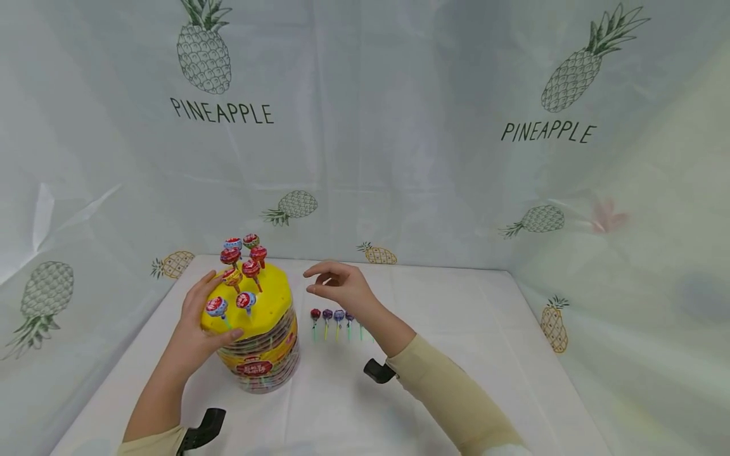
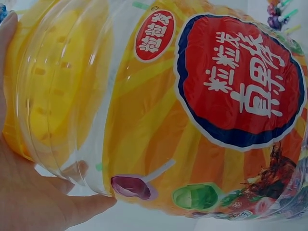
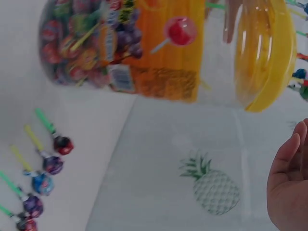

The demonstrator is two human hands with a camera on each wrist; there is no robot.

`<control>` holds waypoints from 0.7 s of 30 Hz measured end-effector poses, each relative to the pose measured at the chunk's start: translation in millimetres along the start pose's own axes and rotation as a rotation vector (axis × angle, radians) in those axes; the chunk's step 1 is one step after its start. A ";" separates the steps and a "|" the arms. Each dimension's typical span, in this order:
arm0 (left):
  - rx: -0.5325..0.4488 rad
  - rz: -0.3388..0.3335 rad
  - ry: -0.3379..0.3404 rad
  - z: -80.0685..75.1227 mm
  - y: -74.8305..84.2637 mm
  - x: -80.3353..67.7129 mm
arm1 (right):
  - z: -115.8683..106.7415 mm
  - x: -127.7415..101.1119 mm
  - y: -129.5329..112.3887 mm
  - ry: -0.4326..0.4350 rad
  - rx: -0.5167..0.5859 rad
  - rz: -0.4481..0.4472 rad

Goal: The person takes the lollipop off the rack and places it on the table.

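Note:
A big clear candy jar (image 1: 259, 364) with a yellow lid (image 1: 276, 294) stands on the left part of the table. My left hand (image 1: 194, 326) grips it at the lid, thumb in front and fingers round the far left side. Several wrapped lollipops (image 1: 251, 268) stick up from the lid, heads on top. Up close in the left wrist view, the jar's orange label (image 2: 144, 120) shows a red badge, and small slots mark the lid. Right of the jar, my right hand (image 1: 345, 286) hovers with loosely bent fingers and nothing between them.
On the white table (image 1: 456, 354), a row of lollipops (image 1: 339, 315) lies right of the jar, sticks toward me, partly behind my right forearm. More wrapped lollipops (image 3: 72, 43) fill the bottom of the jar. A pineapple-printed sheet (image 1: 399, 158) hangs behind and around the table.

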State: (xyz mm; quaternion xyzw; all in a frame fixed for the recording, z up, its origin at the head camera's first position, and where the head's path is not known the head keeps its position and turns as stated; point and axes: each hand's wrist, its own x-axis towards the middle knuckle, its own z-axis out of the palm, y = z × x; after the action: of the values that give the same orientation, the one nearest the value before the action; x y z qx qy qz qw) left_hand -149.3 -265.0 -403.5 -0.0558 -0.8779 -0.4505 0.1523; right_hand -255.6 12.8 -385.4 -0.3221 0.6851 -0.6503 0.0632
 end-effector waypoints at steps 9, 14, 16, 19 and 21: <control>0.000 0.005 0.000 -1.4 -0.1 -0.7 | 28.6 20.0 -23.0 -0.031 0.047 -0.062; 0.005 0.016 -0.001 -1.8 -1.6 -0.5 | 43.3 27.9 -31.8 -0.070 0.081 -0.103; 0.003 0.022 -0.002 -1.5 -1.9 -0.3 | 48.1 29.6 -32.9 -0.079 0.084 -0.108; -0.003 0.029 -0.001 -0.9 -1.7 0.1 | 53.8 30.8 -33.4 -0.085 0.088 -0.107; -0.007 0.032 0.001 -0.9 -1.6 0.1 | 56.9 31.0 -33.6 -0.085 0.089 -0.101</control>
State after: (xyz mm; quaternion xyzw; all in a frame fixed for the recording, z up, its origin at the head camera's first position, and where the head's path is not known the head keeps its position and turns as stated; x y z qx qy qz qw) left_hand -149.5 -266.6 -404.2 -0.0700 -0.8752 -0.4513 0.1598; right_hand -239.2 -50.0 -352.0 -0.3805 0.6350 -0.6683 0.0736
